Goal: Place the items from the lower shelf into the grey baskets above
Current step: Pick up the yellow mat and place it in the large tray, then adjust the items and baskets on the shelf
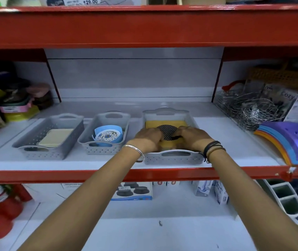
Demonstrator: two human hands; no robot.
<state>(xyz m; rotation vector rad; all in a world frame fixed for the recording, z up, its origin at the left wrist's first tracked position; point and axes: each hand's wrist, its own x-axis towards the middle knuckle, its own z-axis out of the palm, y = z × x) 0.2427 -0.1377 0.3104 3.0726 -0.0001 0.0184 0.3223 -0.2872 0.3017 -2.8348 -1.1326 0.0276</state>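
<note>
Left hand (147,137) and right hand (192,135) both down inside right grey basket (171,157), fingers curled on black mesh disc (168,132), one per edge, likely to lay it flat. Under disc, yellow slab (164,124) lining basket floor. Middle grey basket (90,147) already loaded with blue round item (108,135); left grey basket (26,149) with cream block (56,137). Lower shelf (144,232) mostly bare; boxes at back.
</note>
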